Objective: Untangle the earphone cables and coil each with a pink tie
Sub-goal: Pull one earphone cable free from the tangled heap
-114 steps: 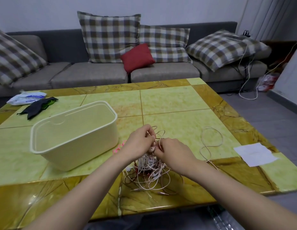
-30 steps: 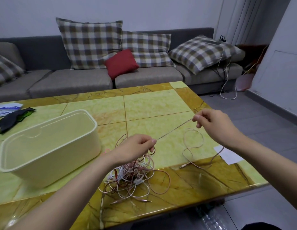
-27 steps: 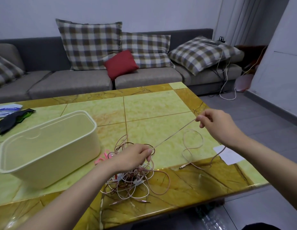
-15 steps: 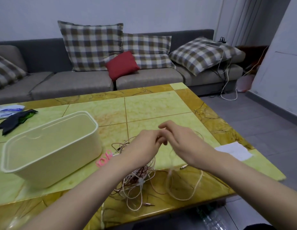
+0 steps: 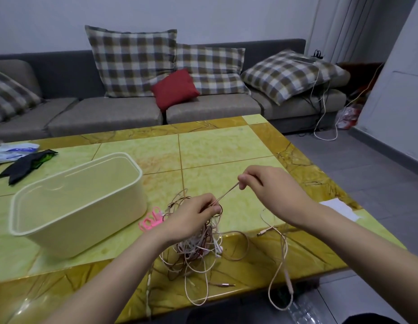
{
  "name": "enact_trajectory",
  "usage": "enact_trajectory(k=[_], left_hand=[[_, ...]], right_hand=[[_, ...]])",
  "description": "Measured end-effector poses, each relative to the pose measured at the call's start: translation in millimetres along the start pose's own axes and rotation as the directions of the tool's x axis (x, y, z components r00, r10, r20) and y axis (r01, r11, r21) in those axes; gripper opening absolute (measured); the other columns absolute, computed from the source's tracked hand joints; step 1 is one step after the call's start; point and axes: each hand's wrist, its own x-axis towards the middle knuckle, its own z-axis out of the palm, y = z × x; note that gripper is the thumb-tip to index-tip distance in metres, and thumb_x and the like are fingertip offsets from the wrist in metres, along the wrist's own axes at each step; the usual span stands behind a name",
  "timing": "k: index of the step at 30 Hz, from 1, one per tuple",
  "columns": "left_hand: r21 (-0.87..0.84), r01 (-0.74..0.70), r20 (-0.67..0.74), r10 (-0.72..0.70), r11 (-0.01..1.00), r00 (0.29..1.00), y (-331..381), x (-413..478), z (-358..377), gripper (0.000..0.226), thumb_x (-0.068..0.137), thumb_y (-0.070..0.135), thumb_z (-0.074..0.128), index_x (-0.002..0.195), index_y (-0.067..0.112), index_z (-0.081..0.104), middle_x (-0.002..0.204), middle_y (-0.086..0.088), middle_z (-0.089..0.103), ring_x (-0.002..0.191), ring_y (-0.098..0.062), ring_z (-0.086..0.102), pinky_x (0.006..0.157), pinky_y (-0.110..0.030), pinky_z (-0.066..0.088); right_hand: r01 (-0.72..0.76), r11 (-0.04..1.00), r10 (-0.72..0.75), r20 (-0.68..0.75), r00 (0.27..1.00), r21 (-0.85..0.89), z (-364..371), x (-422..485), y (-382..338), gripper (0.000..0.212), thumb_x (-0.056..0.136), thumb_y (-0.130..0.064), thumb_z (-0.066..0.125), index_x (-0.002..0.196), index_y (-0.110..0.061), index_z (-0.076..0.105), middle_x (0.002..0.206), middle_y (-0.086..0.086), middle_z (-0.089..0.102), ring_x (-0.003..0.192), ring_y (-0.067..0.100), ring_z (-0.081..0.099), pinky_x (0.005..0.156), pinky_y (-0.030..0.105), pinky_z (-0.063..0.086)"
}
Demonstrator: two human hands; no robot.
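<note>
A tangle of white and rose-gold earphone cables [image 5: 196, 249] lies on the near part of the yellow-green table [image 5: 226, 150]. My left hand [image 5: 191, 218] rests on top of the tangle and pinches one rose-gold cable [image 5: 226, 195]. My right hand [image 5: 271, 190] pinches the same cable a short way up and to the right, so it runs taut between both hands. A freed length of this cable [image 5: 282, 260] trails under my right forearm and hangs over the table's front edge. Pink ties [image 5: 150, 218] lie left of the tangle.
A cream plastic bin [image 5: 74, 202] with nothing in it stands left of the tangle. A white paper [image 5: 339, 208] lies near the right edge. A dark cloth [image 5: 25, 162] and a white packet [image 5: 13, 152] sit at the far left. A grey sofa [image 5: 133, 113] stands behind the table.
My hands came together at the tangle half a second ago; now my right hand has drawn up and to the right again, pulling the rose-gold cable taut. More freed cable hangs over the front edge.
</note>
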Motion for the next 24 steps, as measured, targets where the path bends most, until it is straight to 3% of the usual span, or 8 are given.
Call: enact_trajectory(k=[4,7,11,13,15,20,22,24], left_hand=[[0.032,0.024,0.033,-0.025,0.999,0.999,-5,0,-1,0.008,0.094,0.018,0.054,0.088,0.017,0.060,0.072,0.003,0.053,0.062,-0.005,0.043,0.054,-0.015,0.035],[0.077,0.034,0.009,-0.035,0.996,0.999,-9,2,-1,0.010,0.093,0.019,0.055,0.088,0.019,0.064,0.081,0.003,0.063,0.073,-0.008,0.055,0.065,-0.017,0.042],[0.044,0.048,-0.039,-0.047,0.998,0.998,-7,4,-1,0.022,0.097,0.017,0.047,0.086,0.024,0.064,0.075,0.006,0.066,0.068,-0.013,0.061,0.061,-0.024,0.046],[0.034,0.059,-0.054,-0.057,0.998,0.997,-7,4,-2,0.025,0.098,0.016,0.045,0.084,0.022,0.064,0.071,0.005,0.065,0.064,-0.020,0.062,0.057,-0.026,0.045],[0.064,0.063,-0.045,-0.060,0.996,0.997,-6,3,-2,0.024,0.098,0.019,0.044,0.087,0.020,0.066,0.066,0.005,0.062,0.058,-0.013,0.057,0.051,-0.018,0.040],[0.318,-0.004,0.033,-0.007,0.948,0.999,0,3,3,0.030,0.100,0.026,0.038,0.097,0.019,0.067,0.066,0.016,0.047,0.078,-0.013,0.046,0.082,-0.032,0.036],[0.329,0.001,0.019,-0.007,0.944,1.000,1,3,3,0.029,0.100,0.025,0.039,0.093,0.020,0.067,0.062,0.015,0.044,0.066,-0.006,0.039,0.077,-0.031,0.032],[0.337,0.007,0.011,-0.012,0.941,1.000,1,3,2,0.029,0.100,0.026,0.040,0.090,0.020,0.067,0.059,0.013,0.044,0.060,-0.002,0.034,0.073,-0.030,0.030]], right_hand=[[-0.021,0.999,0.020,-0.038,0.999,-0.030,2,2,5,0.029,0.099,-0.034,0.041,0.077,-0.026,0.058,0.053,-0.009,0.044,0.052,0.005,0.040,0.049,0.023,0.028],[-0.041,0.999,0.039,-0.065,0.997,-0.035,3,5,9,0.029,0.099,-0.033,0.041,0.077,-0.025,0.059,0.054,-0.010,0.044,0.054,0.005,0.041,0.051,0.024,0.030],[-0.095,0.995,0.094,-0.085,0.992,-0.007,7,12,23,0.030,0.099,-0.030,0.042,0.075,-0.023,0.058,0.056,-0.008,0.046,0.052,0.005,0.040,0.049,0.027,0.028],[-0.147,0.989,0.147,-0.035,0.989,0.002,10,15,31,0.032,0.099,-0.029,0.042,0.075,-0.021,0.059,0.056,-0.008,0.048,0.050,0.008,0.040,0.048,0.028,0.027],[-0.203,0.979,0.204,0.060,0.977,-0.022,15,16,39,0.033,0.100,-0.025,0.041,0.075,-0.016,0.060,0.057,-0.008,0.047,0.052,0.010,0.042,0.048,0.027,0.026],[-0.269,0.948,0.297,0.179,0.938,-0.169,34,17,54,0.027,0.098,-0.014,0.040,0.079,-0.013,0.059,0.086,0.007,0.059,0.078,0.025,0.055,0.059,0.031,0.038],[-0.219,0.948,0.270,0.222,0.937,-0.231,40,13,50,0.024,0.095,-0.003,0.040,0.099,-0.014,0.061,0.109,0.008,0.058,0.098,0.026,0.058,0.075,0.033,0.045],[-0.135,0.979,0.173,0.274,0.946,-0.151,42,6,39,0.042,0.091,0.007,0.035,0.123,-0.014,0.051,0.131,0.005,0.049,0.116,0.021,0.054,0.090,0.033,0.044]])
